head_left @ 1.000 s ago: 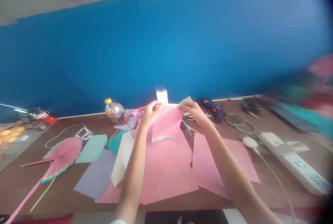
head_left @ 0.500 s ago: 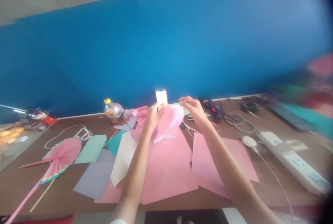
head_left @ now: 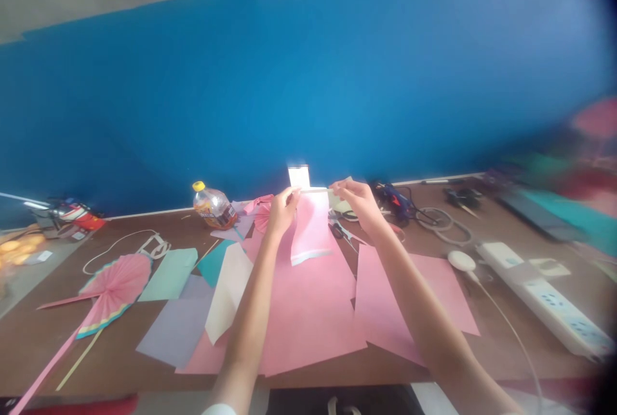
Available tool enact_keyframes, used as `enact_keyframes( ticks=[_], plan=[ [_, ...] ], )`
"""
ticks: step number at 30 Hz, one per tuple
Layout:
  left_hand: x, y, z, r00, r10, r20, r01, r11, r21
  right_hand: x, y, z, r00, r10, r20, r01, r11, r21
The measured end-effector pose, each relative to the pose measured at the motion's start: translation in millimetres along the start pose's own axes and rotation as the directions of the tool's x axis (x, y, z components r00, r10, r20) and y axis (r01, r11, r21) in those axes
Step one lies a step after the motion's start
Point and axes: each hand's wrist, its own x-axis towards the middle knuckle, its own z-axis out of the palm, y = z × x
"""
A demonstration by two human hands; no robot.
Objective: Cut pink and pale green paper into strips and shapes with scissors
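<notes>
A pink paper strip [head_left: 311, 225] hangs above the middle of the table, its top edge folded or rimmed in white. My left hand [head_left: 284, 209] pinches its upper left corner, fingers closed. At the upper right corner, my right hand [head_left: 355, 200] is closed in a pinch on the same strip. Beneath lie large pink sheets [head_left: 308, 331], with another pink sheet [head_left: 385, 299] under my right forearm. A white sheet [head_left: 229, 290] lies beside my left forearm. Scissors [head_left: 341, 230] rest just below my right hand.
A pink folded fan [head_left: 118, 286] and green paper [head_left: 168, 273] lie left. Behind them stands a bottle with a yellow cap [head_left: 214, 207]. On the right are a white power strip [head_left: 544, 299], a white plug with cable [head_left: 461, 261] and a blue tool [head_left: 398, 203]. A blue wall rises behind.
The pink strip has straightened and now hangs flatter between my hands. My left hand has shifted slightly left, and more of the scissors shows.
</notes>
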Motion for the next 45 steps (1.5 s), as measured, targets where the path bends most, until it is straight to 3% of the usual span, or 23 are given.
enact_keyframes(
  ticks=[12,19,31,45],
  plan=[
    [0.5,-0.2,3.0,0.995,0.039,-0.096,-0.041,0.999,-0.013,-6.1,-11.5,2.1,0.993,-0.112,0.042,0.112,0.994,0.021],
    [-1.0,8.0,-1.6,0.987,0.058,-0.149,-0.063,0.998,-0.031,-0.9,-2.9,-2.4,0.992,-0.124,0.017,0.124,0.992,0.010],
    [-4.8,22.0,-4.2,0.993,0.108,-0.036,-0.111,0.991,-0.078,10.2,20.0,-17.6,0.991,-0.124,-0.045,0.124,0.992,-0.007],
    [-9.5,35.7,-4.3,0.995,0.100,-0.004,-0.100,0.989,-0.107,13.8,30.5,-19.8,0.993,-0.071,-0.096,0.072,0.997,0.005]
  ],
)
